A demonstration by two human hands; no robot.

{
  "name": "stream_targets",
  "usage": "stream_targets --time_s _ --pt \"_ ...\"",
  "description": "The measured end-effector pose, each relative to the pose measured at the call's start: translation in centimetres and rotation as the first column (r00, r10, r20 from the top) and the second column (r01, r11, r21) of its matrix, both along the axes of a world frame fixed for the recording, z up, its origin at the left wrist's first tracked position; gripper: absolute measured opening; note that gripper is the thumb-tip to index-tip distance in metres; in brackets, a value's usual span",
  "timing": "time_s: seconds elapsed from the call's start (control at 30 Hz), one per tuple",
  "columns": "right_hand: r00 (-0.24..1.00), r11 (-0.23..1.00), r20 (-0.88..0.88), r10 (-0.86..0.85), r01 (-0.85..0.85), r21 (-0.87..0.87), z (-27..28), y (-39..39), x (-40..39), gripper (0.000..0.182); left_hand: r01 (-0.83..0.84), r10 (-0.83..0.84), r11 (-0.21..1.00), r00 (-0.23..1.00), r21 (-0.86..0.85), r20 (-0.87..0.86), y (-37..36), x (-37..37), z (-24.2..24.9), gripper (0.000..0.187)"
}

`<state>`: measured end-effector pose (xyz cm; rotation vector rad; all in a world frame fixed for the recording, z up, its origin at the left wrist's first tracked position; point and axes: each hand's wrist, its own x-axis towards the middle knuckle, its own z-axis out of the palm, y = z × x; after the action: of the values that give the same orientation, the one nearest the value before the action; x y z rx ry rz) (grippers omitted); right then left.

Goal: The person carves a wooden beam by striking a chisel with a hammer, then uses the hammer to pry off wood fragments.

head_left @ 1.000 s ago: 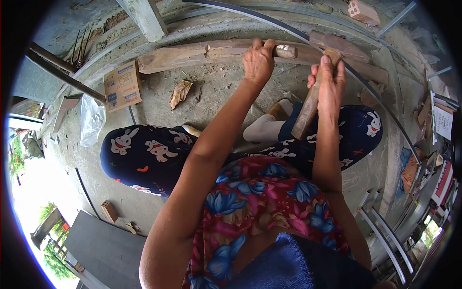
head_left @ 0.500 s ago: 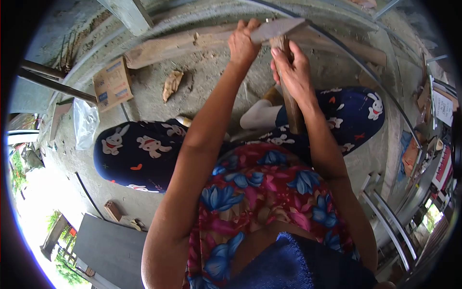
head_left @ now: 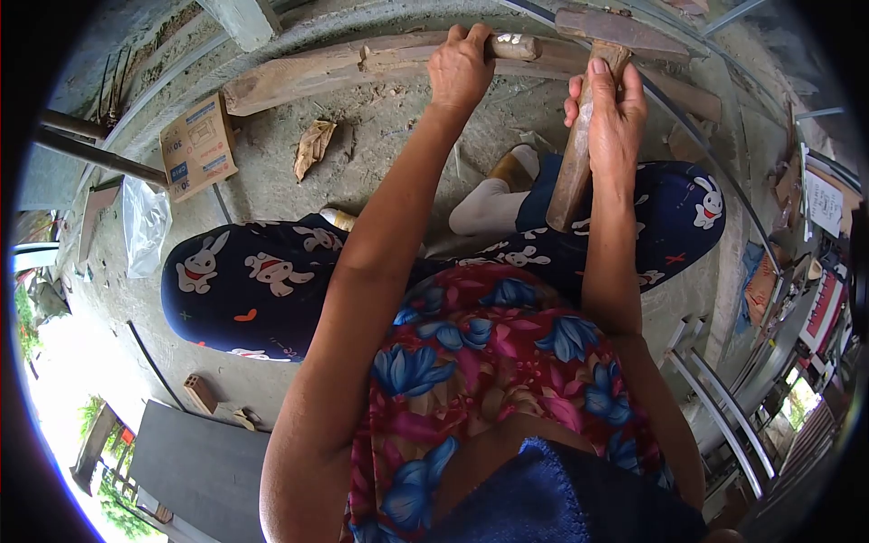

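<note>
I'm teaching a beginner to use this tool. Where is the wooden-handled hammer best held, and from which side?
Grip the wooden-handled hammer on its long shaft, below the head, from the right side, as the right hand does. The shaft tilts down toward the person, so its bare lower end offers more leverage.

Left hand [head_left: 462, 68] grips a short wooden piece [head_left: 507, 47] against the long plank [head_left: 308, 77] on concrete; right hand [head_left: 615, 113] clasps a wooden-handled hammer [head_left: 579, 136], head [head_left: 615, 32] just beside the piece.
</note>
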<state>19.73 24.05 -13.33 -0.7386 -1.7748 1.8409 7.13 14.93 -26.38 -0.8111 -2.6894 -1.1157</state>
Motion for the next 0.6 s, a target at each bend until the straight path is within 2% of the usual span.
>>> stream_targets --time_s 0.13,0.37,0.4,0.47,0.6 --pt "0.999 1.0 0.045 -0.008 0.01 -0.03 0.0 0.0 0.0 0.021 -0.019 0.019 0.999 1.0 0.039 0.013 0.1 -0.3 -0.1 0.036" --pt "0.995 0.997 -0.073 -0.07 0.069 -0.024 -0.5 -0.5 -0.5 0.019 -0.025 0.026 0.997 1.0 0.075 -0.003 0.0 -0.3 0.4 0.034" --pt "0.998 0.997 -0.031 -0.056 0.055 -0.054 -1.0 -0.7 -0.6 0.018 -0.028 0.027 0.997 1.0 0.069 0.003 0.0 -0.3 0.5 0.034" --pt "0.986 0.997 0.159 0.053 -0.043 -0.07 -2.3 -0.4 -0.6 0.019 -0.021 0.02 0.998 1.0 0.055 0.014 0.2 -0.1 0.6 0.034" --pt "0.994 0.985 0.112 0.009 0.01 -0.172 -1.4 -0.1 -0.3 0.021 -0.009 0.009 1.0 1.0 0.028 0.0 0.9 0.1 -0.5 0.035"
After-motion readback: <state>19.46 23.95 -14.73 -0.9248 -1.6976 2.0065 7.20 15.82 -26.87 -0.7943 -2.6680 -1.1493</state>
